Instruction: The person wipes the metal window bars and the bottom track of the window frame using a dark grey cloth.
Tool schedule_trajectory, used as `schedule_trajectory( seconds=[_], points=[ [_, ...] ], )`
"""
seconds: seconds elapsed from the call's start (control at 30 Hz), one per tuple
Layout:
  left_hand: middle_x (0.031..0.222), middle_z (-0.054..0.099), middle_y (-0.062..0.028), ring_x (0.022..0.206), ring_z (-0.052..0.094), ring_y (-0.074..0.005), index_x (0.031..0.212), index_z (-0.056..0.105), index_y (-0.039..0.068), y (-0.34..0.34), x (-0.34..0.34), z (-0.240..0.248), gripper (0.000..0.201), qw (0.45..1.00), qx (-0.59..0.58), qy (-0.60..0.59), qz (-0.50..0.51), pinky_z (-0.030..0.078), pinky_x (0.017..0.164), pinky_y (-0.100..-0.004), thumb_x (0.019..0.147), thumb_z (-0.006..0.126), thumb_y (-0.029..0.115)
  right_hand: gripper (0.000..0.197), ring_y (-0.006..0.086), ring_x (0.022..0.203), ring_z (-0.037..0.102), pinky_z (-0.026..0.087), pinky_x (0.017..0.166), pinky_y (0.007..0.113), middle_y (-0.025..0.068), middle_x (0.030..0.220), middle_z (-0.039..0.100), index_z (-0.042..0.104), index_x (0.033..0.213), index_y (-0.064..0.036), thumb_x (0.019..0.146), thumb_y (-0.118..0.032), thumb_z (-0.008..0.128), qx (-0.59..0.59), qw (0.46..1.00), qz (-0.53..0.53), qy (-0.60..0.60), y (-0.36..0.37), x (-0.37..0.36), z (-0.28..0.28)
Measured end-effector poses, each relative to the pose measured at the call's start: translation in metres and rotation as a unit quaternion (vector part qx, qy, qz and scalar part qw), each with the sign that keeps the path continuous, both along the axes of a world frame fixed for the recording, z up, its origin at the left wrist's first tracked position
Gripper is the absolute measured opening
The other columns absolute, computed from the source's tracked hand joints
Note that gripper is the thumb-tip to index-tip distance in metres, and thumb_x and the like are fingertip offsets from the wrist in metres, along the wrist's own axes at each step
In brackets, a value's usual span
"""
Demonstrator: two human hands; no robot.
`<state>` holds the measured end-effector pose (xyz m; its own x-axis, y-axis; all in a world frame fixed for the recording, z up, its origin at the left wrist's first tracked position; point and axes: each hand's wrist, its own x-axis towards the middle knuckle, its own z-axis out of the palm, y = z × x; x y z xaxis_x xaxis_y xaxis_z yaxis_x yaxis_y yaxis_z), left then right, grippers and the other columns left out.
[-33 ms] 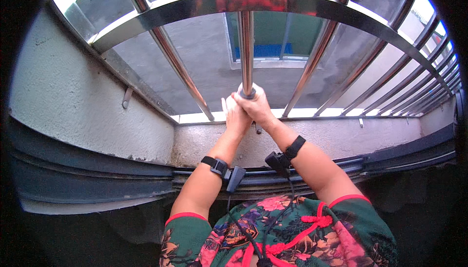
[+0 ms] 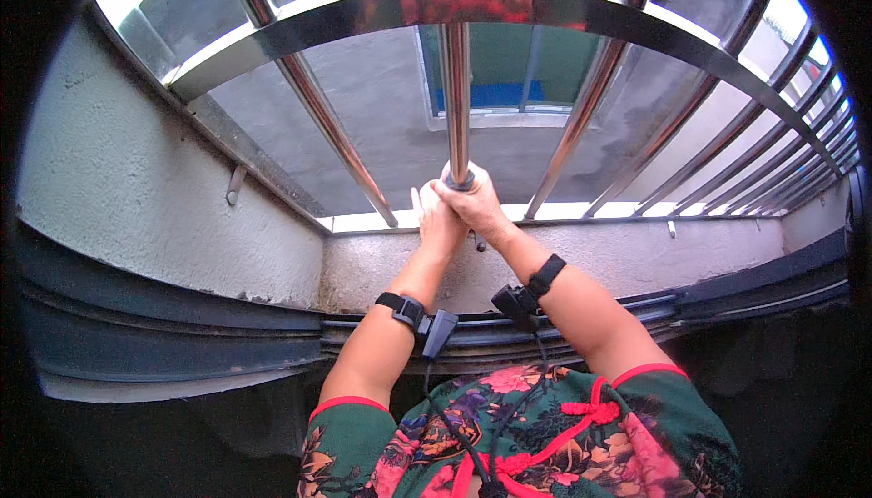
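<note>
My right hand (image 2: 476,200) is wrapped round an upright shiny metal bar (image 2: 457,103) of a window guard, low on the bar. A dark grey band (image 2: 460,182) circles the bar where it enters my grip; whether it is cloth or a fitting I cannot make out. Against the right hand, slightly lower and to its left, my left hand (image 2: 440,225) closes about the same bar, one fingertip sticking up on its left. The two hands touch, and together they hide the lower end of the bar.
A broad curved metal rail (image 2: 345,14) crosses the bars above my hands. More bars (image 2: 581,125) stand on both sides. Below runs a rough pale ledge (image 2: 581,257) with a dark window track (image 2: 599,316) in front. Black straps with small devices (image 2: 518,300) sit on my forearms, trailing cords.
Both hands keep their hold on the bar. The view has shifted only very slightly.
</note>
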<state>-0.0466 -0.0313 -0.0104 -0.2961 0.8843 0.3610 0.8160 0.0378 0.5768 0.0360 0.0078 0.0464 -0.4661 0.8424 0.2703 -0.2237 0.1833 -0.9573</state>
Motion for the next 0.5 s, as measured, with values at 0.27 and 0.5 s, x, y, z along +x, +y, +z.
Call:
schedule_trajectory(
  seconds=[0.27, 0.5],
  points=[
    [0.115, 0.058, -0.0155, 0.117, 0.049, -0.036, 0.119, 0.057, 0.008, 0.008, -0.015, -0.022, 0.048, 0.994, -0.083, 0.064, 0.034, 0.022, 0.11, -0.0618, 0.079, 0.067, 0.032, 0.019, 0.0066, 0.072, 0.049, 0.045, 0.067, 0.025, -0.0051, 0.074, 0.053, 0.056, 0.085, -0.0058, 0.083, -0.01, 0.074, 0.006, 1.0, -0.005, 0.03, 0.004, -0.006, -0.027],
    [0.114, 0.06, -0.0165, 0.115, 0.05, -0.0362, 0.11, 0.059, 0.006, -0.008, -0.021, -0.007, 0.041, 0.994, -0.095, -0.022, 0.058, 0.033, 0.101, -0.0578, 0.078, 0.067, 0.031, 0.027, 0.0138, 0.076, 0.056, 0.049, 0.07, 0.031, 0.0049, 0.079, 0.06, 0.057, 0.092, -0.0056, 0.08, -0.02, 0.078, 0.059, 0.996, -0.06, -0.042, -0.001, -0.003, -0.051]
  ],
)
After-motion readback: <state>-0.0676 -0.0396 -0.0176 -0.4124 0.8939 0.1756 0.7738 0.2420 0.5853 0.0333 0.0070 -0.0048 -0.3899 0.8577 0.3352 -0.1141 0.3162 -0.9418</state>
